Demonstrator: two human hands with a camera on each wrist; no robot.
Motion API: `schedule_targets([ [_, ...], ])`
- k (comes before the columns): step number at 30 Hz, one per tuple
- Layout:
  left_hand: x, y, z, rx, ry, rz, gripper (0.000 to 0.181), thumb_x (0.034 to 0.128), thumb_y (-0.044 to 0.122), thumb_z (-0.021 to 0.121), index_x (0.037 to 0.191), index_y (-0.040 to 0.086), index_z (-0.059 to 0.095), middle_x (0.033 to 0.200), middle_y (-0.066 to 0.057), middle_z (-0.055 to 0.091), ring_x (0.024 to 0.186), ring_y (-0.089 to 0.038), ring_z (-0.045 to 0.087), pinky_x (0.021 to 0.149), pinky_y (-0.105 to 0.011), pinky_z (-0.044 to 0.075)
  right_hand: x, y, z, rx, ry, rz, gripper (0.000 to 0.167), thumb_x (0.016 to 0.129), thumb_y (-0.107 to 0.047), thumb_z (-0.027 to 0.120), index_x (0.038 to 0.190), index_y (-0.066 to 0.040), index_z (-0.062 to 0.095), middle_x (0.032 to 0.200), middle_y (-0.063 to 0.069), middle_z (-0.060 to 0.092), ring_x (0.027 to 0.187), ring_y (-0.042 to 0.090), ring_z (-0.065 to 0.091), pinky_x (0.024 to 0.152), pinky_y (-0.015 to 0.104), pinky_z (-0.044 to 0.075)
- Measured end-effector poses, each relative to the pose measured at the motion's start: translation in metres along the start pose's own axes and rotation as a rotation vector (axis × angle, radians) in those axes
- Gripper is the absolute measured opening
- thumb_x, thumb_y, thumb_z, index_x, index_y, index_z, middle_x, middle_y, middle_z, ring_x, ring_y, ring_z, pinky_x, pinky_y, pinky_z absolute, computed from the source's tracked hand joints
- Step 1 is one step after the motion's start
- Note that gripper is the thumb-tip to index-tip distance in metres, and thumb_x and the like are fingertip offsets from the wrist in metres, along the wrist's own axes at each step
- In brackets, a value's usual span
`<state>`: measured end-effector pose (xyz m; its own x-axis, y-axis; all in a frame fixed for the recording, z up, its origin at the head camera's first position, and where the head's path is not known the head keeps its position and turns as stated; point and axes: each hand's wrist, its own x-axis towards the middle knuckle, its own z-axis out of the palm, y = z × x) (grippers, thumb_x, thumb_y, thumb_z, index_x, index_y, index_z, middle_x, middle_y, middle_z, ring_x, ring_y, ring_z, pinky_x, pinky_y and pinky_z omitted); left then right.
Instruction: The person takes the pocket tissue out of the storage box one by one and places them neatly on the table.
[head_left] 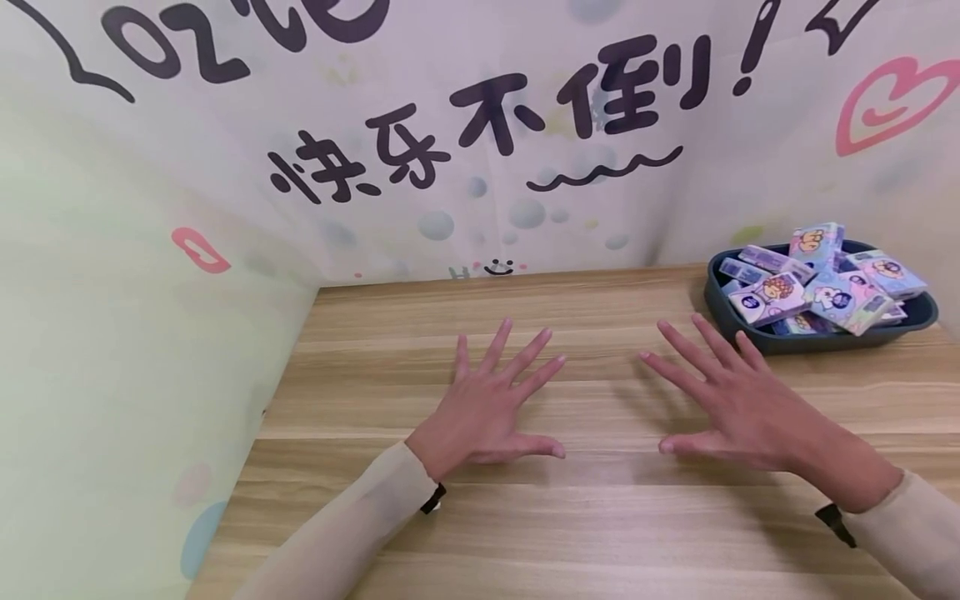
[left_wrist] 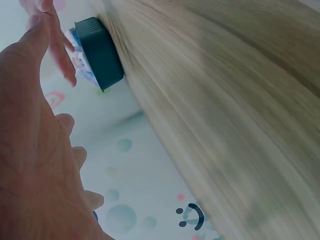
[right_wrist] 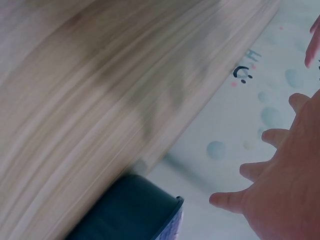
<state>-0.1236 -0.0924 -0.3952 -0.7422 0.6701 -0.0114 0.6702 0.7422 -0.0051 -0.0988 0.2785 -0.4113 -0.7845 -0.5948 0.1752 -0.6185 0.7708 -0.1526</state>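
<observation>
My left hand (head_left: 483, 412) hovers over the wooden table (head_left: 600, 533), palm down, with its fingers spread and nothing in them. To its right, my right hand (head_left: 738, 408) is held the same way, fingers spread and holding nothing. The right hand is the nearer one to a dark tray (head_left: 795, 343) at the table's back right. Several small printed boxes (head_left: 772, 298) lie heaped in that tray, in pastel colours with cartoon pictures. In the right wrist view, the tray (right_wrist: 135, 207) stands apart from the fingers (right_wrist: 230, 201).
Behind the table hangs a white printed sheet (head_left: 480, 208) with large dark lettering, bubbles and hearts. A similar pale sheet (head_left: 135, 350) borders the left side. The table's back edge meets the rear sheet.
</observation>
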Motion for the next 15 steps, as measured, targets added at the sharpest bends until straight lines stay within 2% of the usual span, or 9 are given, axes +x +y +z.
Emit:
schedule_targets([
  [4,0.009,0.002,0.000,-0.088,-0.014,-0.001,0.107,0.0920,0.092,0.051,0.178,0.039,0.015,0.184,0.013,-0.010,0.168,-0.038,-0.010,0.119,-0.088,0.008,-0.004,0.006,-0.002,0.003,-0.001,0.041,0.105,0.091,-0.070,0.077,0.176,-0.032,0.029,0.185,0.009,0.010,0.168,0.040,-0.005,0.125,0.081,0.002],
  [10,0.026,0.006,-0.004,-0.363,-0.002,0.001,0.110,0.0982,0.082,0.056,0.177,0.038,-0.006,0.181,0.018,-0.016,0.168,-0.031,-0.011,0.122,-0.084,0.012,-0.012,0.019,-0.008,0.075,0.015,0.116,0.108,0.091,-0.061,0.082,0.177,-0.032,0.023,0.185,0.006,0.004,0.167,0.048,0.000,0.116,0.090,0.017],
  [12,0.032,0.007,-0.005,-0.476,0.007,0.008,0.109,0.1015,0.076,0.058,0.176,0.036,-0.010,0.180,0.019,-0.018,0.168,-0.028,-0.010,0.123,-0.082,0.013,-0.016,0.025,-0.011,0.111,0.042,0.121,0.106,0.094,-0.055,0.082,0.178,-0.029,0.022,0.185,0.008,0.004,0.165,0.053,0.003,0.120,0.086,0.017],
  [15,0.042,0.009,-0.007,-0.647,0.039,0.051,0.104,0.1072,0.070,0.054,0.175,0.031,-0.014,0.181,0.016,-0.018,0.168,-0.021,-0.010,0.131,-0.068,0.011,-0.023,0.034,-0.015,0.169,0.083,0.136,0.099,0.101,-0.044,0.077,0.178,-0.025,0.019,0.185,0.013,0.004,0.164,0.055,0.004,0.129,0.074,0.007],
])
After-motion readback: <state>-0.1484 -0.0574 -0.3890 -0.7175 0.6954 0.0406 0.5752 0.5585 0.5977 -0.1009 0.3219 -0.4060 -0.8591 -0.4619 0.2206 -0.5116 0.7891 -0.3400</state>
